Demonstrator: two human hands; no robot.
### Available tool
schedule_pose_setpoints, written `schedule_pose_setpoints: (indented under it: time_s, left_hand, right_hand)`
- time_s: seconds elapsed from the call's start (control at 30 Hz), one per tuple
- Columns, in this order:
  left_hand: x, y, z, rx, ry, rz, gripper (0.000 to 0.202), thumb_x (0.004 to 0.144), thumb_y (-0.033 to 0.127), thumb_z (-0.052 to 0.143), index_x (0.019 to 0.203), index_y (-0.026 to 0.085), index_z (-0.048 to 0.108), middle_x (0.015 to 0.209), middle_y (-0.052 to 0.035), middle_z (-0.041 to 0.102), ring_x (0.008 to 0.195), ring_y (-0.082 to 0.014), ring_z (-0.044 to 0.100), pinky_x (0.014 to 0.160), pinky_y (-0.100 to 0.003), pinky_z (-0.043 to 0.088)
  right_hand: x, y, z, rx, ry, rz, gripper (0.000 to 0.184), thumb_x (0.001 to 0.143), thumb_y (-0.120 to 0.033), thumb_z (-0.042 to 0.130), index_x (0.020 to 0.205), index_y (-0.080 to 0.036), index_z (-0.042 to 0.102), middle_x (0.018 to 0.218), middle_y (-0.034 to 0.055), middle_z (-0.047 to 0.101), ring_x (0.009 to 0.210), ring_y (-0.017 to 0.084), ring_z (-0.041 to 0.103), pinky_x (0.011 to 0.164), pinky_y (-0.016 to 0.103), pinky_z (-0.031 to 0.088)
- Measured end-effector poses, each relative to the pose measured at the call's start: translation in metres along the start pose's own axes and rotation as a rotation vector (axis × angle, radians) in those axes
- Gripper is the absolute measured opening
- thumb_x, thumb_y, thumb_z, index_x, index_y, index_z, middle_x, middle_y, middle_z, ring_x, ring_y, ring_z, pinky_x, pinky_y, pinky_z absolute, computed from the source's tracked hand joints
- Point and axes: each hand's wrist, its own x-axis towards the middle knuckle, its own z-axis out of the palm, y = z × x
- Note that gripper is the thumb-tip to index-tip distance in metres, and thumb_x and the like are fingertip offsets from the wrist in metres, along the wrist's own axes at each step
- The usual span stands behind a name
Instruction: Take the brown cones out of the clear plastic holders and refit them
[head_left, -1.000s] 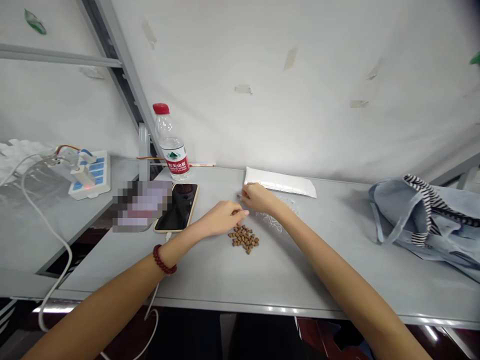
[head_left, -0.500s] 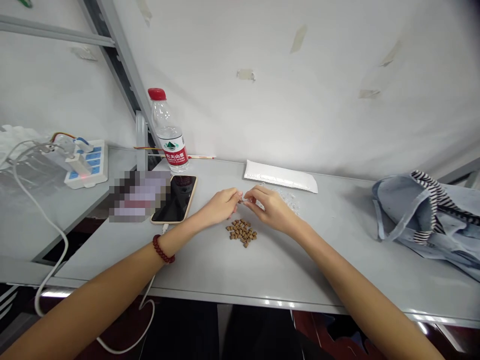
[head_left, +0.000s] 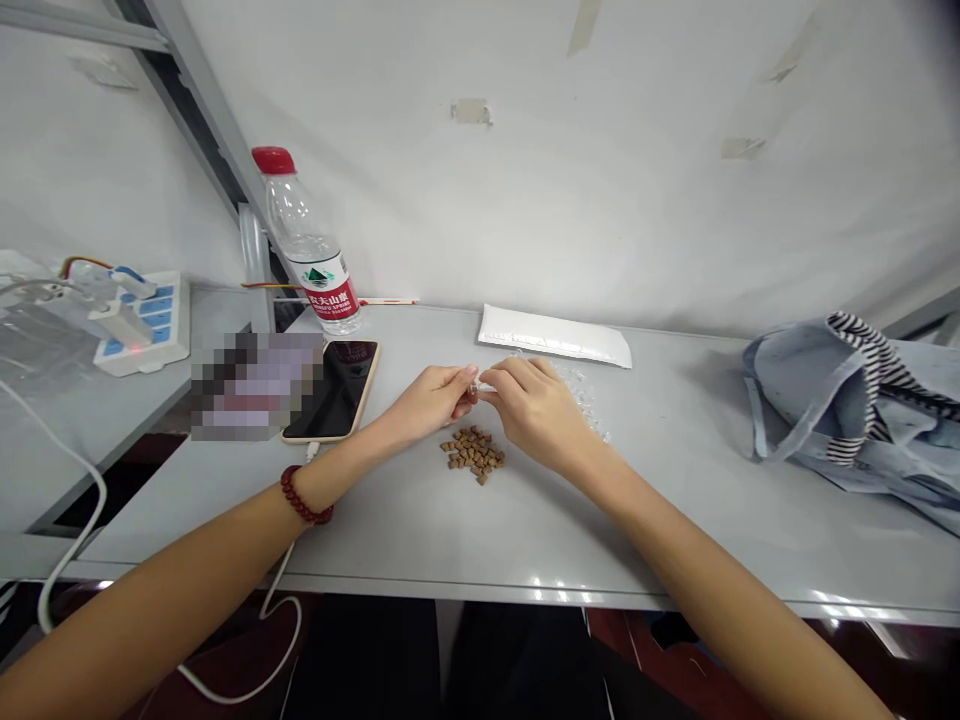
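Both hands have drawn closer since the earlier frame, meeting at centre. I read the left hand and right hand as nearly closed, jointly pinching a small pale piece, its long axis seemingly side to side. Brown pellets lie just below; clear plastic scraps lie right; a white pouch lies above.
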Motion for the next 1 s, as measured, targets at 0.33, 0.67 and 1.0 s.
schedule_pose_setpoints:
  time_s: [0.33, 0.67, 1.0]
  left_hand:
    - [-0.006, 0.006, -0.004, -0.048, -0.002, 0.069, 0.049, 0.085, 0.053, 0.051, 0.057, 0.018, 0.032, 0.053, 0.007, 0.027, 0.045, -0.0042, 0.024, 0.043, -0.02, 0.022]
    - [-0.016, 0.028, -0.016, 0.715, 0.207, 0.214, 0.034, 0.09, 0.038, 0.04, 0.069, 0.016, 0.056, 0.063, -0.0014, 0.059, 0.059, -0.014, 0.053, 0.06, -0.026, 0.04]
    - [-0.131, -0.032, -0.134, 1.389, 0.897, 0.215, 0.035, 0.093, 0.029, 0.035, 0.1, 0.011, 0.064, 0.122, -0.0195, 0.054, 0.128, -0.0308, 0.037, 0.111, -0.045, 0.026]
  right_hand:
    - [-0.002, -0.001, -0.001, -0.035, -0.026, 0.042, 0.02, 0.095, -0.017, 0.042, 0.084, -0.015, 0.059, 0.075, 0.0081, 0.065, 0.069, 0.019, 0.055, 0.068, 0.031, 0.037]
    - [-0.002, 0.012, -0.01, 0.096, -0.297, 0.183, 0.016, 0.092, -0.02, 0.046, 0.084, -0.015, 0.059, 0.072, 0.007, 0.065, 0.058, 0.018, 0.054, 0.068, 0.034, 0.039]
    - [-0.021, 0.05, -0.029, 0.124, -0.25, 0.288, 0.006, 0.089, -0.024, 0.041, 0.086, -0.023, 0.047, 0.075, 0.0046, 0.07, 0.067, 0.022, 0.065, 0.063, 0.034, 0.046]
